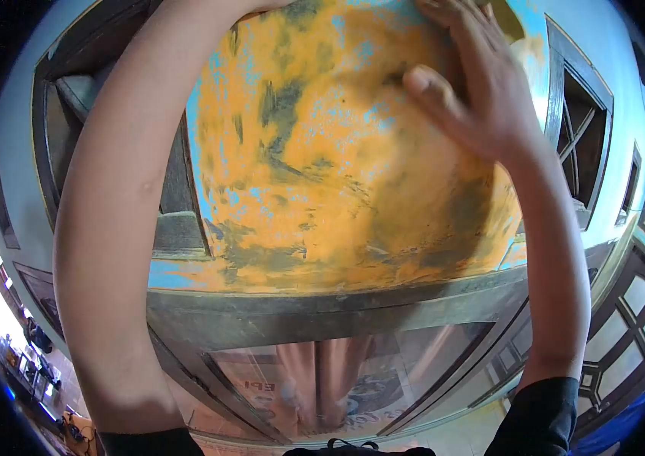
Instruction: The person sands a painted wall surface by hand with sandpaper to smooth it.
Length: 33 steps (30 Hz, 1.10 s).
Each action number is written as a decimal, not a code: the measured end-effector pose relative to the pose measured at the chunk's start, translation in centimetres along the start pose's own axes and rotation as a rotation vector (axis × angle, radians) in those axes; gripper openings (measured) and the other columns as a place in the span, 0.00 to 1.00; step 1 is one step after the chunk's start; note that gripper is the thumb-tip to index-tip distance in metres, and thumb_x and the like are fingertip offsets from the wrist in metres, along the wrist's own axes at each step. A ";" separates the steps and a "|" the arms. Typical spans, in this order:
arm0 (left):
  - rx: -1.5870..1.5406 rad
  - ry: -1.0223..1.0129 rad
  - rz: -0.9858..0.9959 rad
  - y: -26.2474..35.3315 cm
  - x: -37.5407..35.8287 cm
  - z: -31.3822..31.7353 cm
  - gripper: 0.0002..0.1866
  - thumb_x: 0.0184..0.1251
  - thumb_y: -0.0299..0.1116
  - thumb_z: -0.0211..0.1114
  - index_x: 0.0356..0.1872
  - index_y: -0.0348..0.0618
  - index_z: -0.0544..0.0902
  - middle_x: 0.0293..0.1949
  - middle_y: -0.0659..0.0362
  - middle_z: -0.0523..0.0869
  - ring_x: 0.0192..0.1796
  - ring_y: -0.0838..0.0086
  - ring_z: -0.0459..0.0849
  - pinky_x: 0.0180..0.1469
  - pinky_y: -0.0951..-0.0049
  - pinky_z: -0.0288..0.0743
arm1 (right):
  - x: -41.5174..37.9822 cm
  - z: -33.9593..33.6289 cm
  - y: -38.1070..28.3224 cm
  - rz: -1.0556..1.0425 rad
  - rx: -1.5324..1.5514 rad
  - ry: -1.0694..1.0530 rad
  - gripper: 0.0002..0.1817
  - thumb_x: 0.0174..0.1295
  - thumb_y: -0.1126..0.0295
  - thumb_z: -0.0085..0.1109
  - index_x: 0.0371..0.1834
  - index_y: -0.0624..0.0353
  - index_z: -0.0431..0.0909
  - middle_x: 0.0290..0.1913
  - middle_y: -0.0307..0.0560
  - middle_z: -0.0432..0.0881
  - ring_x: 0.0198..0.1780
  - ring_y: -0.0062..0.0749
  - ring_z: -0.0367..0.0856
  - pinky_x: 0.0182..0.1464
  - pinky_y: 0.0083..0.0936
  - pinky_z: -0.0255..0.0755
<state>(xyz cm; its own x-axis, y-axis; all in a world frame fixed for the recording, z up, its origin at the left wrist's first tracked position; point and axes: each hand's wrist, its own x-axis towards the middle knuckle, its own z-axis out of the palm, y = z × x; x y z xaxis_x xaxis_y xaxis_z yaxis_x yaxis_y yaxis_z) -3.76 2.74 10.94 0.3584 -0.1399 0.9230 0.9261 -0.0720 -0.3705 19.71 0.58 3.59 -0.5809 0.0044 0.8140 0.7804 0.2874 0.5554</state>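
Both my arms reach up in front of a wall panel (pixel 322 144) covered in patchy orange paint, with grey and light blue showing through. My right hand (pixel 478 83) is open at the panel's upper right, its thumb apart and fingers stretched upward over the painted surface. Its fingertips run to the top of the view, and nothing shows in its grasp. At the upper left, only the edge of my left hand (pixel 262 6) appears at the top of the panel. Its fingers are out of view.
Below the panel runs a grey wooden beam (pixel 322 311) above a glass pane (pixel 353 380) with lettering. Dark wooden window frames (pixel 577 129) flank the panel. A panelled door (pixel 630 327) stands at the lower right, and dark objects (pixel 37 353) lie at the far left.
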 end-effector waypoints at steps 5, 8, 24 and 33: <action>-0.008 0.008 -0.001 -0.1 -0.6 0.3 0.35 0.81 0.62 0.40 0.82 0.58 0.57 0.84 0.55 0.50 0.85 0.58 0.46 0.84 0.50 0.37 | -4.8 0.7 -4.5 -0.224 0.002 -0.165 0.45 0.69 0.30 0.43 0.77 0.55 0.66 0.79 0.50 0.66 0.81 0.54 0.57 0.81 0.56 0.45; 0.006 0.015 -0.007 -0.4 -0.6 0.7 0.35 0.81 0.61 0.41 0.82 0.58 0.57 0.84 0.54 0.50 0.85 0.57 0.45 0.84 0.50 0.36 | -3.6 1.1 -2.0 -0.114 -0.020 -0.047 0.45 0.68 0.30 0.45 0.80 0.51 0.64 0.80 0.47 0.63 0.82 0.53 0.54 0.81 0.55 0.42; -0.050 -0.046 0.138 -0.1 -7.9 -0.3 0.38 0.78 0.59 0.47 0.82 0.53 0.55 0.84 0.53 0.46 0.85 0.56 0.41 0.84 0.51 0.34 | -4.7 -0.1 -4.7 -0.064 -0.104 -0.034 0.35 0.63 0.33 0.56 0.72 0.32 0.76 0.79 0.46 0.66 0.77 0.50 0.65 0.76 0.51 0.54; -0.060 -0.144 0.136 0.0 -9.3 -1.7 0.39 0.78 0.62 0.44 0.83 0.55 0.54 0.84 0.53 0.46 0.85 0.56 0.40 0.84 0.48 0.35 | -5.8 -1.2 -8.4 -0.286 0.056 -0.143 0.28 0.63 0.38 0.60 0.54 0.47 0.86 0.67 0.47 0.78 0.66 0.42 0.75 0.63 0.43 0.73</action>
<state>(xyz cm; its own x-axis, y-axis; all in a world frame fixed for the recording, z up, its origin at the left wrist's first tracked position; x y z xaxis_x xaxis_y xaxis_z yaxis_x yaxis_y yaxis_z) -7.28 2.37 2.23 0.4973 -0.0096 0.8676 0.8606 -0.1210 -0.4946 16.82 -3.04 -5.64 -0.8046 0.0496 0.5918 0.5691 0.3489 0.7446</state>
